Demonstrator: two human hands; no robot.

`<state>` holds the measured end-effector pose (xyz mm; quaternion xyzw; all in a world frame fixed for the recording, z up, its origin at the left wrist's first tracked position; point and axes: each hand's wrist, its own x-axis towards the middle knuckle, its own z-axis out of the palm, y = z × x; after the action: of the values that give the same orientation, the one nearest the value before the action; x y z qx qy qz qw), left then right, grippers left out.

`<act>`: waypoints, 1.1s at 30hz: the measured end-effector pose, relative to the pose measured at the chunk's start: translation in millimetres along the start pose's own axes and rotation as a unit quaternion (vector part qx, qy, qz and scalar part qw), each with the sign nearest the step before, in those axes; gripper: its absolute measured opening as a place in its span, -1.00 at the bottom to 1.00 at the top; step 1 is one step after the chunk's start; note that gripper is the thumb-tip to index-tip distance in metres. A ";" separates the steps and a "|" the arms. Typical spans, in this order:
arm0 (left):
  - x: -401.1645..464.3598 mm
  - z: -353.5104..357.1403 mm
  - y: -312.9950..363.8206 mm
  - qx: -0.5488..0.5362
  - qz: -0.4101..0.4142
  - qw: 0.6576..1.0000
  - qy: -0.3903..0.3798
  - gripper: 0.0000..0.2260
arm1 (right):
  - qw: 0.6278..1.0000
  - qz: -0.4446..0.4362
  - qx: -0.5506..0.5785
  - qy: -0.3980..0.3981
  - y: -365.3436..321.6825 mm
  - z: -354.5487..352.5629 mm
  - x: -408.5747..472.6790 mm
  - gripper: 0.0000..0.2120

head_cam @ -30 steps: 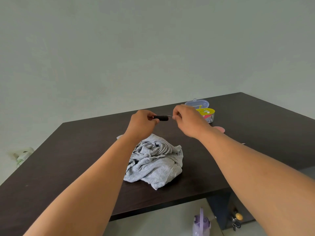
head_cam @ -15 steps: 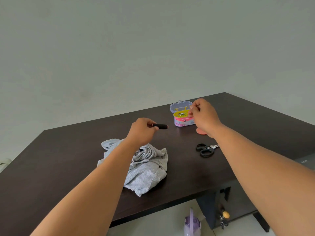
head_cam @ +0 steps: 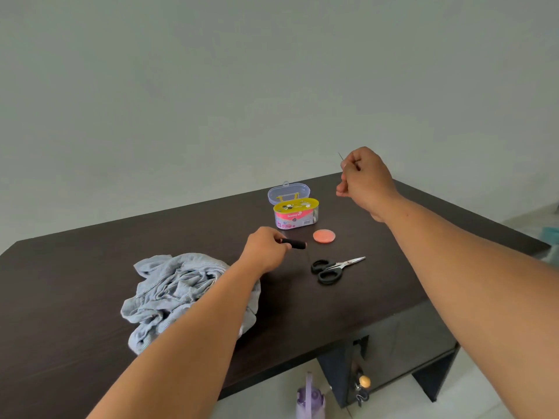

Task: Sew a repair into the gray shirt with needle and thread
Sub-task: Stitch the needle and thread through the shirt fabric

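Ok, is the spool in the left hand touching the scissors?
Apart. The head view shows the spool held in the left hand, with bare dark table between it and the scissors.

Two bare forearms come in from the bottom of the view, one on each side; neither shows a sleeve, cuff or any cloth along its visible length; no watch, band or bracelet sits at either wrist. The left hand [head_cam: 265, 248] and the right hand [head_cam: 364, 179] are ungloved; no ring shows on the fingers [head_cam: 348, 164] that can be seen, and the nails are too small to make out; both forearms are smooth and unmarked, broad where they enter the view and narrowing toward the wrists.
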<state>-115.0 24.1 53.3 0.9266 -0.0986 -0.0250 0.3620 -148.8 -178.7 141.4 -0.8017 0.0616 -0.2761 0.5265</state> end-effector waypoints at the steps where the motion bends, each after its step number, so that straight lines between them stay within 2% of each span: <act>1: 1.9 4.8 1.3 0.000 -0.007 1.000 -0.006 -0.80 | 1.000 -0.002 -0.005 0.004 -1.2 -3.3 1.0 -0.91; 5: 5.9 18.4 3.0 -0.003 -0.034 0.999 -0.024 -0.77 | 0.996 -0.044 -0.069 0.024 -4.1 -12.8 7.1 -0.89; 17: 7.8 25.7 -2.8 0.009 -0.073 0.997 -0.032 -0.71 | 0.986 -0.102 -0.130 -0.012 -24.7 -7.6 8.0 -0.90; 23: 3.6 16.2 -3.0 -0.005 -0.068 0.996 -0.054 -0.76 | 0.979 -0.144 -0.143 -0.019 -52.7 -6.7 5.8 -0.90; 27: -2.3 3.7 1.0 -0.021 -0.062 0.996 -0.064 -0.73 | 0.970 -0.178 -0.164 -0.020 -80.2 -7.8 6.7 -0.90; 33: -21.9 -29.4 4.9 -0.048 -0.018 0.999 -0.014 -0.85 | 0.961 -0.212 -0.175 -0.031 -116.0 6.7 -2.9 -0.90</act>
<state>-133.8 44.5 77.7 0.9095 -0.0853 -0.0494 0.4039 -170.1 -121.4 240.2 -0.8840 -0.0791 -0.3416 0.3092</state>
